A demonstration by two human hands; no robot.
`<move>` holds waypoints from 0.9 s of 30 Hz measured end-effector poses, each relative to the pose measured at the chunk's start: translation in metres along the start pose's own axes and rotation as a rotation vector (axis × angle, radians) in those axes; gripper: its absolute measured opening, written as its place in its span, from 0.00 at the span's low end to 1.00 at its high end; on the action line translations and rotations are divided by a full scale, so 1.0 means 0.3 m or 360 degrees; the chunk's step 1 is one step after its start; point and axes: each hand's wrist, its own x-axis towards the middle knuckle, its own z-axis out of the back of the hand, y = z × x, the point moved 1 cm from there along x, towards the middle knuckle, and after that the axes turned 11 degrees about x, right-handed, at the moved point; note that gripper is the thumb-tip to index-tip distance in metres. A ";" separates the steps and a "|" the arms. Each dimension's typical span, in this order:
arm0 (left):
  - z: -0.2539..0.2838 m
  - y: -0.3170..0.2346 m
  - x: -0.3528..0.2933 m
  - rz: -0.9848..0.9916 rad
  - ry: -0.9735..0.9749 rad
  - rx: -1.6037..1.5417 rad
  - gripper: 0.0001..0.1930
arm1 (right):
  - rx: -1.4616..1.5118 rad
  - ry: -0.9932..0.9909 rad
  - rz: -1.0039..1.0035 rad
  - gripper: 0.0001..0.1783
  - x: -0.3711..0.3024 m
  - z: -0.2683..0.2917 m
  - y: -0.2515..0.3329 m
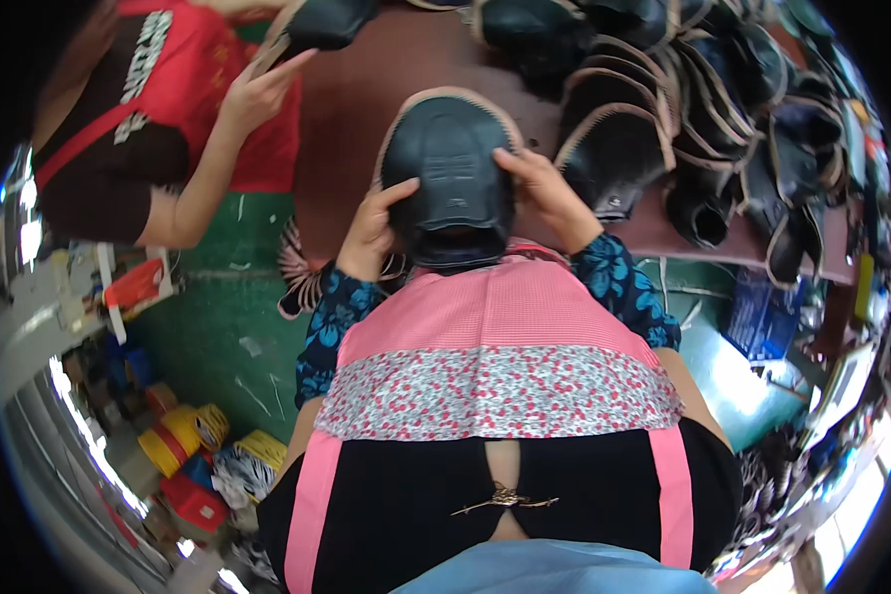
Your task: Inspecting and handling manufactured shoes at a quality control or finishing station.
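A black leather shoe upper (450, 148) with a tan stitched rim is held up over the near edge of the table, its rounded toe pointing away from me. My left hand (374, 226) grips its left side, the thumb pressed on the black top. Around the right side closes my right hand (546, 194), its thumb also on the leather near the rim. The fingers of both hands are partly hidden beneath the piece. The opening of the upper faces my pink apron (495, 297).
A brown-red table (346, 119) carries stacked black shoe uppers (619, 148) on the right. At the left, a co-worker's hand (257, 97) is beside another black shoe piece (332, 22). A blue box (762, 315) sits low at right; bundled goods (183, 436) lie at lower left.
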 end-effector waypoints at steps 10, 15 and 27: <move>0.748 0.282 0.260 0.0504 -0.1224 0.0595 0.40 | -0.2188 -0.1549 0.1602 0.46 -0.370 0.439 -0.004; 0.647 0.315 0.356 0.0011 -0.1719 0.1100 0.47 | -0.2377 -0.1428 0.0901 0.58 -0.407 0.670 0.032; -0.280 0.261 0.234 -0.0065 0.0093 0.1268 0.28 | -0.2414 -0.1117 0.1801 0.39 -0.560 0.244 0.074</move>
